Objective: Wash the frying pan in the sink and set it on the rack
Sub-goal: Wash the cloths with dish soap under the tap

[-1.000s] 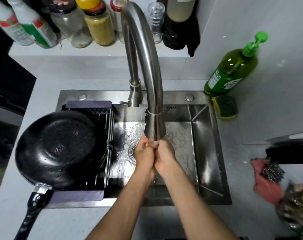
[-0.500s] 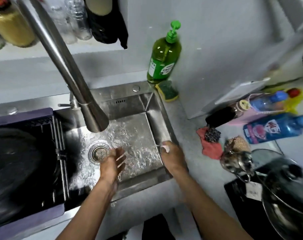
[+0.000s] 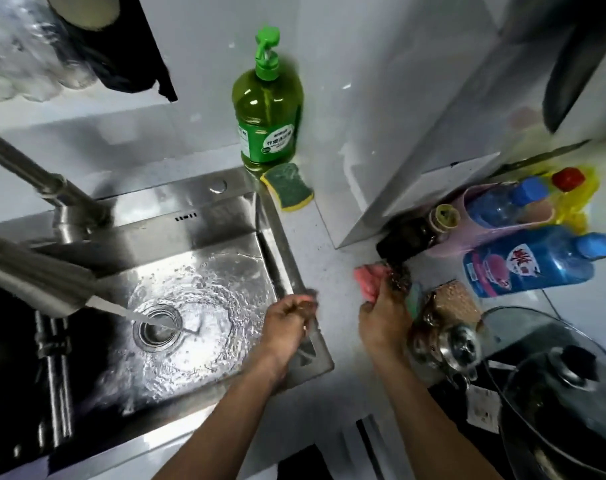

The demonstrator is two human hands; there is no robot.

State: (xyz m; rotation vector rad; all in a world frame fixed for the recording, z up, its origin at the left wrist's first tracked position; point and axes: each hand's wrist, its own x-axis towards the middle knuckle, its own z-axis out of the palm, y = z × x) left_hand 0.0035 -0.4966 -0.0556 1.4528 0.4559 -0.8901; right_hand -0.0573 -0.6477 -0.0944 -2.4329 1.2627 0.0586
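Note:
The frying pan cannot be made out; only a dark area with the drying rack's metal rods (image 3: 52, 358) shows at the left edge over the sink (image 3: 208, 233). Water runs from the steel faucet (image 3: 35, 282) onto the drain (image 3: 158, 329). My left hand (image 3: 287, 323) hangs over the sink's right rim with loosely curled fingers, holding nothing. On the counter to the right of the sink, my right hand (image 3: 384, 317) curls its fingers on a pink cloth (image 3: 367, 278) that has a steel scourer (image 3: 400, 275) on it.
A green dish-soap bottle (image 3: 267, 109) and a green-yellow sponge (image 3: 287, 187) stand behind the sink's right corner. Blue bottles (image 3: 526, 261), a steel kettle (image 3: 447, 344) and a lidded black pot (image 3: 564, 403) crowd the counter on the right.
The view has swung right, away from the pan on the rack. My hands parted under the faucet; the right hand moved from the sink's rim to the pink cloth, the left to the rim.

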